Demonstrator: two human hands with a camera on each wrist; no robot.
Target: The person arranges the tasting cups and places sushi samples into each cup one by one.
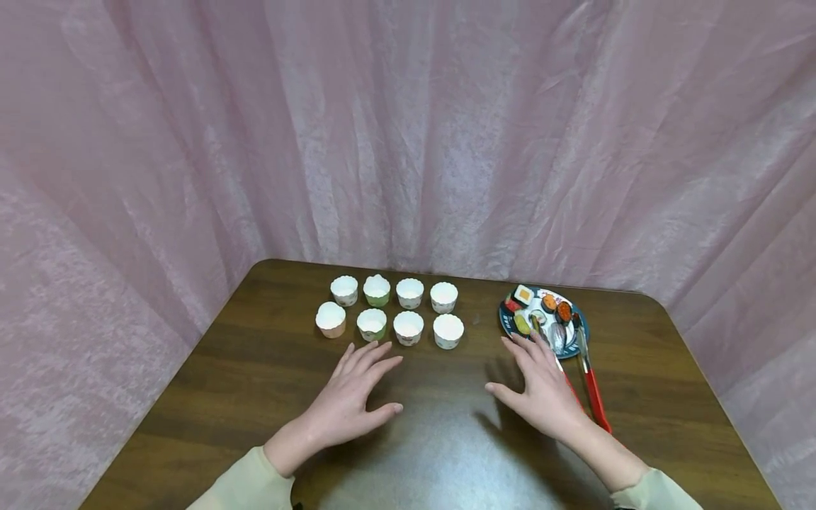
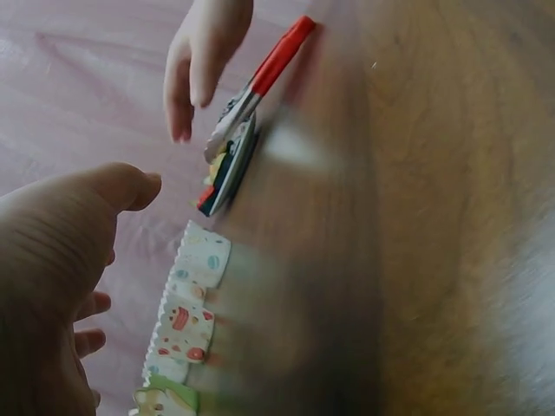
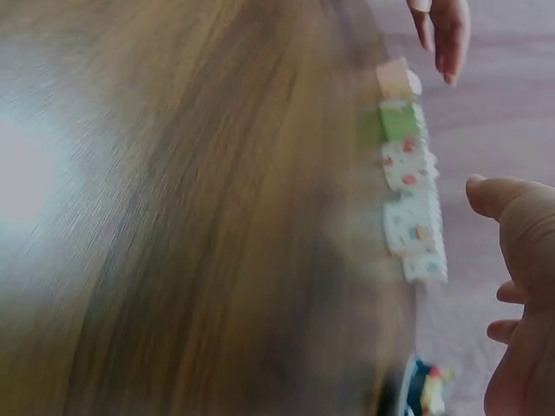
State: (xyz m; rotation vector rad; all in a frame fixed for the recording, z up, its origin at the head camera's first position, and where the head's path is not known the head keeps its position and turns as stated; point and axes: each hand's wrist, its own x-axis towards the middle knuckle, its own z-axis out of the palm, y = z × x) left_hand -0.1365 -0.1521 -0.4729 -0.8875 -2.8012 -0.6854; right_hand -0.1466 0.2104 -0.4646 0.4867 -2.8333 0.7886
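Observation:
My left hand (image 1: 344, 400) hovers over the table with fingers spread, just in front of two rows of paper baking cups (image 1: 408, 328). Its thumb points to the right and it holds nothing. My right hand (image 1: 540, 391) is also spread and holds nothing, above the table by a round plate (image 1: 580, 340). On that plate lie several sushi pieces (image 1: 564, 312). Tongs (image 1: 594, 400) with red handles rest with their metal tips on the plate; the right hand partly covers one arm of them. In the left wrist view the tongs (image 2: 282, 59) slant up from the plate.
The brown wooden table (image 1: 440, 439) has rounded far corners. A pink curtain (image 1: 408, 142) hangs behind it and along both sides. Some cups are green (image 1: 376, 292), one is peach (image 1: 331, 327), and the others are white with prints.

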